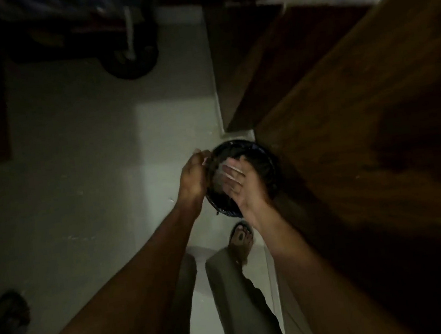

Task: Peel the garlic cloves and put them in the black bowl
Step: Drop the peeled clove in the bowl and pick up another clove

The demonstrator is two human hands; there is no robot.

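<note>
I saw left hand (192, 175) gripping black bowl (257, 156) rim | right hand (244, 186) flat, open inside | garlic unseen

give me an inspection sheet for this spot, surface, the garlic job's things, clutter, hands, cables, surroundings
Surface: wooden counter on the right, dim and blurred; pale floor below.
Job's things: black bowl held in the air beside the counter's edge, tilted; contents too dark to tell; no garlic cloves made out.
Clutter: dark sandal on the floor at lower left; round dark object on the floor farther off.
Hands: left hand grips the bowl's left rim; right hand lies with straight fingers across the bowl's inside.
Cables: nothing seen.
Surroundings: poorly lit room; the person's trouser leg and sandalled foot below the bowl.
</note>
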